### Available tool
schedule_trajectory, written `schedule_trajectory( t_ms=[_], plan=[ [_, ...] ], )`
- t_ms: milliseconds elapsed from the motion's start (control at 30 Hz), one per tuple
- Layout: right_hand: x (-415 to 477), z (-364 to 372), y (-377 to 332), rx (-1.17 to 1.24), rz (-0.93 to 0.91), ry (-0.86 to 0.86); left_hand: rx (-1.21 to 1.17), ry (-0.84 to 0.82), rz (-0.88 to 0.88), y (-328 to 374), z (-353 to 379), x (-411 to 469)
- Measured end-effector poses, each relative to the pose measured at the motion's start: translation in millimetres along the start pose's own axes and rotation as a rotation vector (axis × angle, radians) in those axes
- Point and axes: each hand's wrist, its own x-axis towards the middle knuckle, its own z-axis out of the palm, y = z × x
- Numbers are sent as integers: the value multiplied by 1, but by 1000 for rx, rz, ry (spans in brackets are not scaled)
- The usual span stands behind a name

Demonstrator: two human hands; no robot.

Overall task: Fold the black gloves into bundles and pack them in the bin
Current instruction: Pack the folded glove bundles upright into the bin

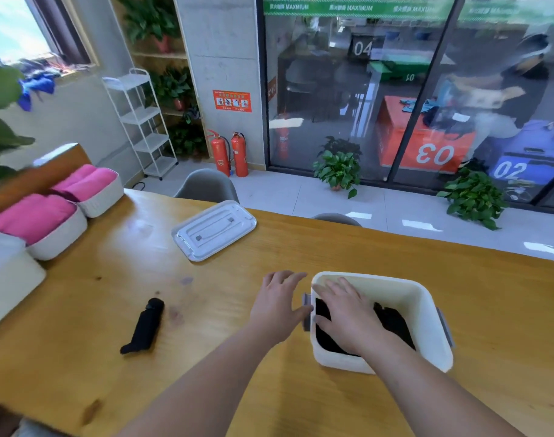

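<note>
While both hands are busy at the lower middle of the frame, one white bin [425, 310] stands on the wooden table [111, 294], lower right of centre. The right hand [345, 313] reaches into it, palm down, fingers straight and spread flat on the black gloves [395, 323] packed inside. The left hand [277, 298] is just outside the bin's left wall, fingers spread and holding nothing. Its thumb lies by the grey latch [306, 299], but blur keeps me from telling whether it touches.

One more rolled black glove [144, 326] lies alone on the table at lower left, well apart from the bin. One white lid [214, 230] lies flat towards the middle of the frame.

How many gloves are in the bin cannot be counted: the right hand covers the middle of the dark mass, and only dark cloth on either side of it shows. The bin's right latch is partly seen.

Two white baskets [102, 200] holding pink cloth [32, 216] stand at the left edge, with a third white object cut off below them. Beyond the table are two grey chairs [207, 186], one white shelf rack [140, 121], two red fire extinguishers [220, 152] and two potted plants [338, 168] on the floor by the glass wall.
</note>
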Motion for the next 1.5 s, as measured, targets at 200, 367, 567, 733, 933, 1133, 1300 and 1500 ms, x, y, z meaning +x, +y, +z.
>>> schedule_trajectory(
  t_ms=[200, 367, 567, 733, 933, 1133, 1300, 1500],
  plan=[
    [42, 11, -69, -20, -122, -33, 7, 36, -185, -76, -42, -32],
    [68, 28, -127, -30, -185, -112, 66, 34, -349, -138, -72, -64],
    [86, 57, -183, -74, -252, -233, 63, 26, -503, -202, -90, -101],
    [96, 77, -215, -82, -271, -314, 34, 9, -640, -249, -98, -113],
    [102, 92, -240, -96, -279, -372, -6, -14, -771, -289, -102, -112],
    [102, 97, -244, -87, -266, -395, -61, -23, -884, -316, -98, -100],
    [103, 95, -238, -72, -234, -405, -50, -25, -899, -321, -90, -87],
    [105, 96, -232, -25, -189, -425, -94, -30, -905, -308, -82, -85]
  ],
)
